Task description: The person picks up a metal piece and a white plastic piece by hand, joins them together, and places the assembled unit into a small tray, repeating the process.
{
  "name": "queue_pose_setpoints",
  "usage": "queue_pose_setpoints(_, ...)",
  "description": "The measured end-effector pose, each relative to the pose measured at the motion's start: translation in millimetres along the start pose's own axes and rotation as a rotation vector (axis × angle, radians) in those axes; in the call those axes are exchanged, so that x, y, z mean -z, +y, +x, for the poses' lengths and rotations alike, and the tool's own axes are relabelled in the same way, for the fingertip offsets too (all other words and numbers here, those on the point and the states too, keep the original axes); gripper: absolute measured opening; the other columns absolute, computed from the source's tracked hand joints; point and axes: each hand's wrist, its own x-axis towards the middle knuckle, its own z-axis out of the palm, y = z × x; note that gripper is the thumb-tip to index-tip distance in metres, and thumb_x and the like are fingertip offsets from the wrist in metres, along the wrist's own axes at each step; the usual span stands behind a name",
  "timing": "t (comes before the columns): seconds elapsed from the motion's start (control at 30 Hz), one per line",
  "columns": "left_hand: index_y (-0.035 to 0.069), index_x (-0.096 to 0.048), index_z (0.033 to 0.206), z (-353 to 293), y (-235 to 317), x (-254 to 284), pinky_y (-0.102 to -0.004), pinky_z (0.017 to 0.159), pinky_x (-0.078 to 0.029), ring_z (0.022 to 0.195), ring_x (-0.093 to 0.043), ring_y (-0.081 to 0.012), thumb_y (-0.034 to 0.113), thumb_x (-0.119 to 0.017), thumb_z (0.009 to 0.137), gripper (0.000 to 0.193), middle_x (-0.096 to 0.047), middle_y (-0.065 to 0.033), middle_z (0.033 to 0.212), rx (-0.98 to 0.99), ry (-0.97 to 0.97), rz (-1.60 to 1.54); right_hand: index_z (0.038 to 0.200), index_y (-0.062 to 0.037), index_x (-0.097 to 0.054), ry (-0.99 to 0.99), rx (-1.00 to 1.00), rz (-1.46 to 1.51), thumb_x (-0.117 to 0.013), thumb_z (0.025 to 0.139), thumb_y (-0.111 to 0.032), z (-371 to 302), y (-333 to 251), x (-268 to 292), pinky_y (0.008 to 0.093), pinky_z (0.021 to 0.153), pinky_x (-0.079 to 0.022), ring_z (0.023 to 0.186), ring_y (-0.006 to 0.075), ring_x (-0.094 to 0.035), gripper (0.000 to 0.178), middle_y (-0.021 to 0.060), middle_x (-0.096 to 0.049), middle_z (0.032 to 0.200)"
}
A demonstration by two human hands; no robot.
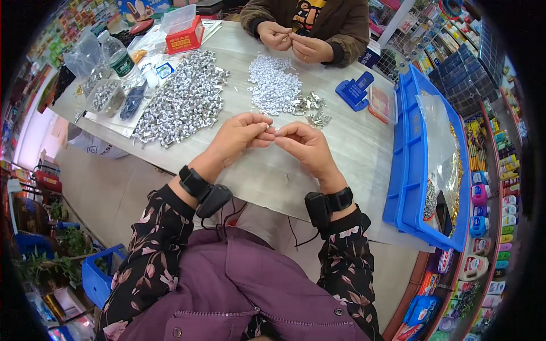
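My left hand [239, 136] and my right hand [307, 146] meet over the near middle of the table, fingertips almost touching. Both are closed in a pinch on something tiny and whitish, mostly hidden by the fingers. Just beyond them spreads a pile of small white round plastic pieces [274, 82]. At its right edge lies a little heap of shiny metal clip-like pieces [311, 108]. To the left is a large pile of small silver and white pieces [185, 99], which look like the two kinds joined.
Across the table [352, 170], a co-worker's hands [296, 44] pinch something small. A blue crate [405, 142] stands at the right, beside a lidded clear box [382, 103] and a blue plastic object [355, 91]. At the left are a water bottle [119, 57], a clear tub [105, 96] and a red box [185, 37].
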Motion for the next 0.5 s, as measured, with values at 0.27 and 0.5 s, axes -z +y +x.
queue_pose_setpoints(0.27,-0.001,-0.054,0.1,-6.1,-13.0,2.2,-0.0215,0.066,-0.053,0.075,-0.061,-0.012,0.01,-0.054,0.089,0.016,-0.061,-0.0077,0.086,-0.023,-0.07,-0.319,0.092,0.0002,-0.063,0.0,-0.043,0.07,-0.064,0.081,-0.004,-0.6,-3.6,-5.3,0.02,0.072,-0.045,0.081,0.0076,-0.057,0.012,0.0027,-0.063,0.089)
queue_pose_setpoints(0.5,0.001,-0.053,0.095,-6.5,-16.8,2.7,-0.0209,0.065,-0.053,0.073,-0.061,-0.0119,0.01,-0.055,0.089,0.011,-0.06,-0.0073,0.084,0.004,-0.095,-0.394,0.092,-0.0001,-0.062,0.023,-0.09,0.094,-0.063,0.082,-0.005,-0.8,-5.1,-6.2,0.0198,0.071,-0.046,0.079,0.0072,-0.057,0.011,0.0031,-0.064,0.087)
